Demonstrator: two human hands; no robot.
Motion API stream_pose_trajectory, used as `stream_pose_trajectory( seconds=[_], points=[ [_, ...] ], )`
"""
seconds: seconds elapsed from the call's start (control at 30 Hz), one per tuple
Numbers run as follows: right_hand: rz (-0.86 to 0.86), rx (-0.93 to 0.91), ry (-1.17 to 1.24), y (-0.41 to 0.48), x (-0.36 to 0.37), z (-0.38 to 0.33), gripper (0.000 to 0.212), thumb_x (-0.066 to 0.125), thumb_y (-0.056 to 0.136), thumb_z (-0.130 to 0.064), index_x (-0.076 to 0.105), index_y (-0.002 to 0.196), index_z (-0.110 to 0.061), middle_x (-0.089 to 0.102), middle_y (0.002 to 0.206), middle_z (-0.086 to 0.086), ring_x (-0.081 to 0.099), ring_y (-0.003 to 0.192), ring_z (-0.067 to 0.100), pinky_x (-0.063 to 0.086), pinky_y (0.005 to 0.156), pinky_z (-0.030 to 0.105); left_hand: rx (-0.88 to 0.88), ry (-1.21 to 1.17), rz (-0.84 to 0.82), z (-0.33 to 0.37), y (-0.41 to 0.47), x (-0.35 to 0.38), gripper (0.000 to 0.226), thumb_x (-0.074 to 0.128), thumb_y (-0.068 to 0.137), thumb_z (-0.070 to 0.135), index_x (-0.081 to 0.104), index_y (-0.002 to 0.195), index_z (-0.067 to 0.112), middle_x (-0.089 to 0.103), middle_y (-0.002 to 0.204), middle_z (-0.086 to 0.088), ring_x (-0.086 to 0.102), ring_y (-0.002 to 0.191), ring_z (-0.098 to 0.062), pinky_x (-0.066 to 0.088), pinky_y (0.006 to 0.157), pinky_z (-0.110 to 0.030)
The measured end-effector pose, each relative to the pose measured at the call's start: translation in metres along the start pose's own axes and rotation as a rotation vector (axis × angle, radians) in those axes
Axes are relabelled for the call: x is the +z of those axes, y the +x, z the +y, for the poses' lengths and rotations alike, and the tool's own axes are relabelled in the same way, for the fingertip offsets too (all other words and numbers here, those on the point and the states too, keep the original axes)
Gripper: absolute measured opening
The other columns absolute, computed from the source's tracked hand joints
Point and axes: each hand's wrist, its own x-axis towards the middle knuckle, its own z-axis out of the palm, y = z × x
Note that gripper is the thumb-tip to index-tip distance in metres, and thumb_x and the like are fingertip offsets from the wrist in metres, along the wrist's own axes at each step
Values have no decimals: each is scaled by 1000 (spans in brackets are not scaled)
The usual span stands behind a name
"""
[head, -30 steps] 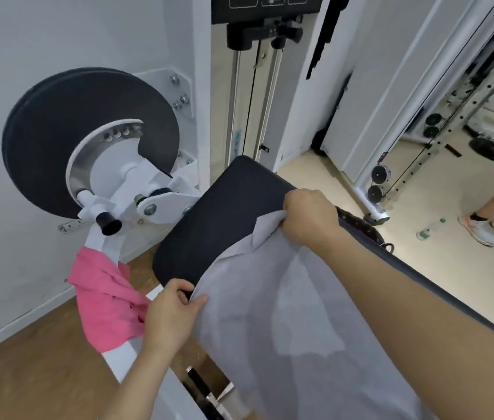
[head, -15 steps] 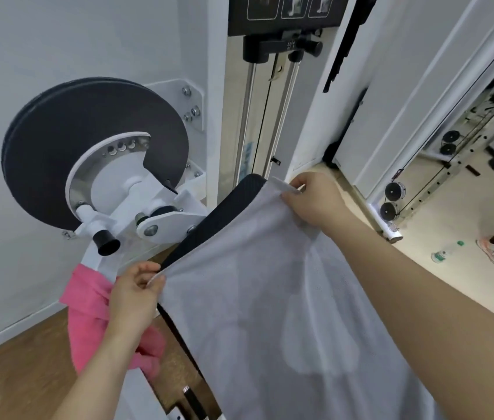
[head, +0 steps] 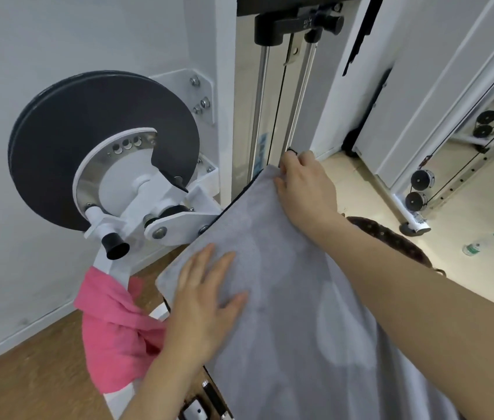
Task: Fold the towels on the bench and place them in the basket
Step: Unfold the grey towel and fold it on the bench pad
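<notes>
The grey towel (head: 285, 298) lies spread over the padded worktop (head: 241, 190) beside the black wheel (head: 88, 140). The left hand (head: 206, 301) presses flat and open to smooth it; the right hand (head: 306, 186) pinches its far corner, keeping it taut.

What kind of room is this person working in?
Most likely a gym. A weight machine with a large black disc stands at the wall, guide rods of a weight stack rise behind it, and cable pulleys sit on a rack to the right. Both hands spread a grey towel on a padded bench.
</notes>
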Motion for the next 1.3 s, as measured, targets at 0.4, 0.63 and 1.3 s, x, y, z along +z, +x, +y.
stream_pose_trajectory(
  seconds=[0.4,0.63,1.3],
  points=[
    [-149,201,225,-177,-110,53,43,54,89,-31,51,131,-33,51,117,-11,52,90,3,42,77,25,-134,311,-336,31,27,13,97,41,61,88,-12,139,63,-18,160,9,-10,148,-26,15,109,-65],
    [-251,456,-28,-350,-140,61,58,55,83,-55,35,136,-41,36,103,-14,48,85,8,42,57,23,289,-88,-48,88,-62,17,21,72,82,17,70,102,20,57,103,7,53,85,-4,46,77,-24],
    [-437,187,-180,-393,-133,103,29,48,87,-24,38,114,-26,36,86,1,40,64,22,24,47,29,81,124,-425,200,-259,90,41,53,83,60,51,113,32,53,103,12,53,102,-11,48,80,-28]
  ],
)
